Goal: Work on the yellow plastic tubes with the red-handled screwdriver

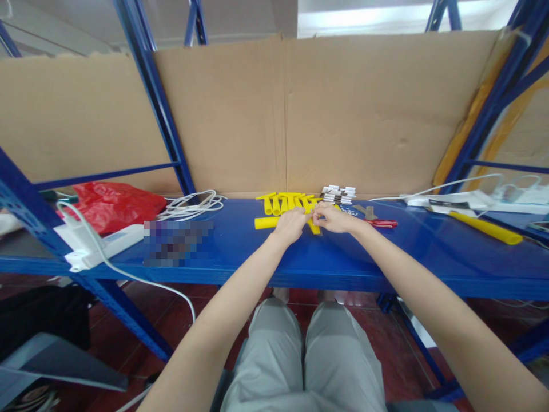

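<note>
My left hand [293, 225] and my right hand [331, 217] meet over the middle of the blue shelf, fingers bent and pinched close together. What the fingertips hold is too small to make out. A yellow tubular piece [315, 229] lies right under and between them; whether either hand grips it I cannot tell. Left of my left hand is a plain yellow tube [266, 223], partly covered by that hand. Just behind my hands, several yellow tubular pieces with narrow ends [275, 205] lie in a row. Small white-and-black pieces [338, 194] are stacked behind my right hand.
Right of my hands lies a red-handled tool [383, 224]. Farther right is a yellow-handled tool [486, 227] beside a white power strip [446, 200]. A red plastic bag [115, 205], coiled white cable [195, 205] and another power strip [115, 240] occupy the left. Cardboard [364, 114] closes the back.
</note>
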A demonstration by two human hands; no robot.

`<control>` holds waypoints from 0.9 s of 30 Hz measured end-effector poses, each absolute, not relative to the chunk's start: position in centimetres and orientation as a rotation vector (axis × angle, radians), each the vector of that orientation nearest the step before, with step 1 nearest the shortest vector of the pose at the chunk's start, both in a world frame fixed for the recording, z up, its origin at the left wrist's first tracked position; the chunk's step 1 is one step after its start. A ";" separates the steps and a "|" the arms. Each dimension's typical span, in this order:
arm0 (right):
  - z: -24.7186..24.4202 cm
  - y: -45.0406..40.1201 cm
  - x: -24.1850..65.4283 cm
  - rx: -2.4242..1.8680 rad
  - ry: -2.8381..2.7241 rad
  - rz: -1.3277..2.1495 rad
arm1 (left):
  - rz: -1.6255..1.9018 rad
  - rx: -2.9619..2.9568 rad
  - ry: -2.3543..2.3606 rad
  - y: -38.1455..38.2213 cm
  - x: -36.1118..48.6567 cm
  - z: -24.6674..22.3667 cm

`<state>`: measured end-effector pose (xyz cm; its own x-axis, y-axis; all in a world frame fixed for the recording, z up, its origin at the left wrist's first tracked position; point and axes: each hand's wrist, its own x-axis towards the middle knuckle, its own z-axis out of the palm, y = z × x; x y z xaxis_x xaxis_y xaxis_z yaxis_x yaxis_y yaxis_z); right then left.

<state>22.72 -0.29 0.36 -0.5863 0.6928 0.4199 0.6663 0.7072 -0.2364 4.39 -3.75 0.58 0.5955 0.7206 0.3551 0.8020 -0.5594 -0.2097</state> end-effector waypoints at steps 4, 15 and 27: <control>0.3 -0.4 22.8 -1.051 -2.425 0.087 | -0.320 -2.481 -1.217 -3.7 4.4 0.5; -0.1 0.4 23.6 -1.070 -2.229 0.228 | -0.310 -2.469 -1.222 -3.7 4.5 0.5; 0.2 -0.8 23.6 -1.119 -1.870 0.911 | -0.398 -2.447 -1.300 -3.8 4.6 0.5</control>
<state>23.63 -0.81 0.19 -0.3273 0.9130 0.2435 0.3709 0.3611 -0.8556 4.63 -3.76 0.49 0.5422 0.7404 0.3972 0.8359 -0.5234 -0.1655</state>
